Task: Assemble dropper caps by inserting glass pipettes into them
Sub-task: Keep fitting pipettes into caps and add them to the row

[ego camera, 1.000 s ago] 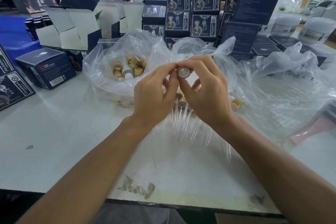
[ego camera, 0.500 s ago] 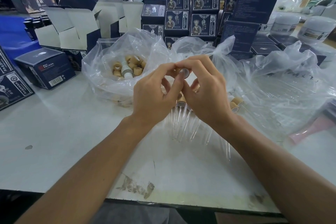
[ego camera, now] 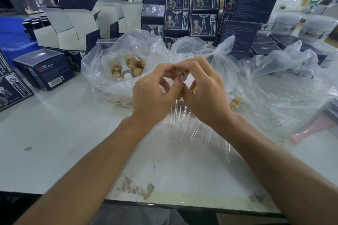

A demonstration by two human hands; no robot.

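Both hands meet above the table's middle. My right hand (ego camera: 203, 91) pinches a tan dropper cap (ego camera: 181, 75), its silver-rimmed open end facing me. My left hand (ego camera: 152, 95) has its thumb and forefinger at that cap's open end; whether a pipette is between them is hidden. Below the hands lie several assembled droppers (ego camera: 181, 115) with glass pipettes pointing toward me. A clear bag (ego camera: 102, 71) to the left holds several loose tan caps (ego camera: 128, 68).
Dark blue product boxes (ego camera: 190, 16) stack behind the bags, and one lies at left (ego camera: 45, 68). Crumpled clear plastic (ego camera: 285, 86) covers the right side. White jars (ego camera: 318, 28) stand far right. A pink object (ego camera: 311, 129) lies at the right edge.
The cap between my fingers has tilted a little, its open end now turned more toward me. The hands have stayed in the same place.
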